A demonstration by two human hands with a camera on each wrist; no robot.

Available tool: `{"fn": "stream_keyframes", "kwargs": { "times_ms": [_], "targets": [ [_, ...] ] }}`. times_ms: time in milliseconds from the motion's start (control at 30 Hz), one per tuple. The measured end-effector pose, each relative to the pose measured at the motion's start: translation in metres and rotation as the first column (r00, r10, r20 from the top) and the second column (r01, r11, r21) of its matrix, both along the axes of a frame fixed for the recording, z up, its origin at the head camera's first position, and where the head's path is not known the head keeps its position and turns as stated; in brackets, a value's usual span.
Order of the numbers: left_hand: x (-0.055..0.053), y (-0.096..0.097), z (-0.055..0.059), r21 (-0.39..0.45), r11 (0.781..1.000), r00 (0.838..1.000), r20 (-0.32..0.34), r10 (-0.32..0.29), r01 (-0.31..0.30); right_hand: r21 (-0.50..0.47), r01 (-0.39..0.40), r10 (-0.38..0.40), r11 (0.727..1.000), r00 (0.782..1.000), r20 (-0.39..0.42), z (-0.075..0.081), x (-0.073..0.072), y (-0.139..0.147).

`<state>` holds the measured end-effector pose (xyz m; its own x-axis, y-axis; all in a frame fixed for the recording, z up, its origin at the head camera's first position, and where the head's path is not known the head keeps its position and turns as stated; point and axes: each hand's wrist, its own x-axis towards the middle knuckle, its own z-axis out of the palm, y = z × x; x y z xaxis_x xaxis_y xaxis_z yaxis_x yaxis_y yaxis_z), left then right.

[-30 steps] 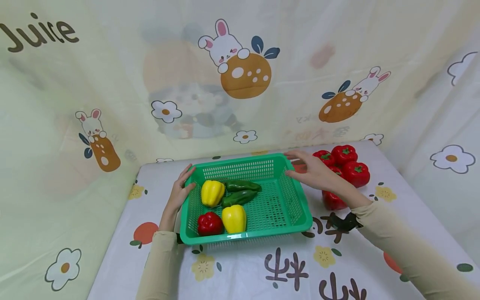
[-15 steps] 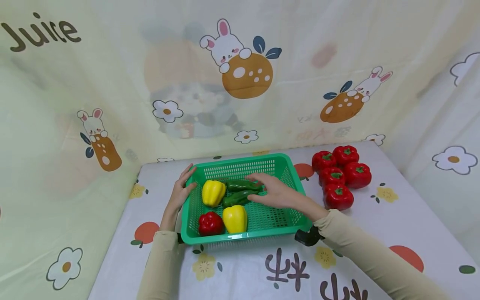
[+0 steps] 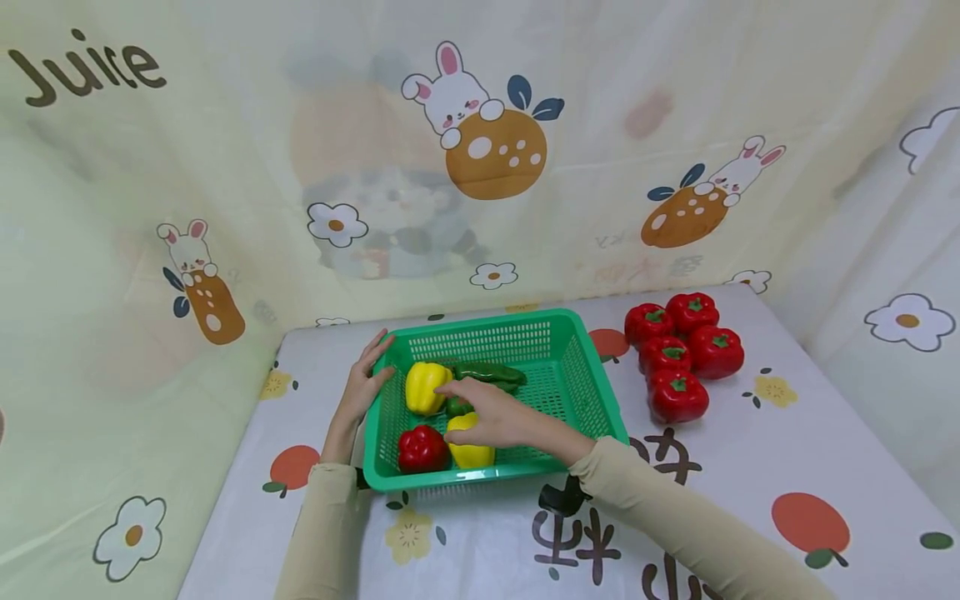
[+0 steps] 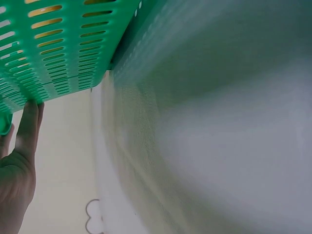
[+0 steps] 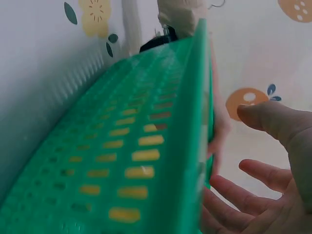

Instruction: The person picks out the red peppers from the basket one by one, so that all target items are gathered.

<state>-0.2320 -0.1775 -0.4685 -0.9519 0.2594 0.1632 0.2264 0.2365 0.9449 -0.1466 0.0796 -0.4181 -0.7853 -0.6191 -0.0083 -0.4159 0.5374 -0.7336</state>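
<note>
A green plastic basket point(image 3: 517, 327) holds a yellow bell pepper point(image 3: 425, 388) at the back left, another yellow bell pepper point(image 3: 476, 455) and a red bell pepper point(image 3: 422, 450) near the front. Two long green peppers point(image 3: 491, 372) lie behind them, one partly covered. My left hand point(image 3: 358, 393) rests against the basket's left side, its fingers straight along the rim; the left wrist view shows fingers touching the slotted wall. Over the front yellow bell pepper hovers my right hand point(image 3: 495, 415), thumb and fingers spread apart with nothing between them, as the right wrist view confirms.
Several red bell peppers point(image 3: 677, 395) stand grouped on the table to the right of the basket. A patterned cloth point(image 3: 712, 483) covers the table, and printed curtains point(image 3: 360, 125) hang behind and at both sides.
My right hand has moved left from the basket's right rim, across the green peppers, to above the front yellow bell pepper. The left hand and the basket have stayed in place.
</note>
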Motion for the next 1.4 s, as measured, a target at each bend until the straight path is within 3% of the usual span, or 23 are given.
{"fn": "stream_keyframes", "kwargs": {
  "times_ms": [367,600,900,1233,1400],
  "targets": [
    [0.0,0.0,0.0,-0.002,1.0,1.0,-0.004,0.0,0.0,0.14,-0.086,0.094,0.986,0.995,-0.047,-0.011,-0.003,-0.03],
    [0.0,0.001,0.0,0.021,1.0,1.0,0.01,-0.011,0.011,0.264,-0.086,0.11,0.961,0.991,-0.08,-0.02,-0.006,-0.044],
    [0.0,-0.002,-0.001,0.024,1.0,1.0,0.017,-0.006,0.006,0.316,-0.075,0.105,0.946,0.991,-0.081,-0.032,-0.007,-0.054],
    [-0.003,0.001,-0.001,0.02,1.0,1.0,0.023,-0.009,0.008,0.37,-0.073,0.124,0.926,0.985,-0.116,-0.035,-0.01,-0.056],
    [-0.01,-0.004,-0.014,0.055,0.998,1.0,0.013,0.002,-0.003,0.357,-0.075,0.132,0.931,0.982,-0.138,-0.035,-0.01,-0.055]
  ]
}}
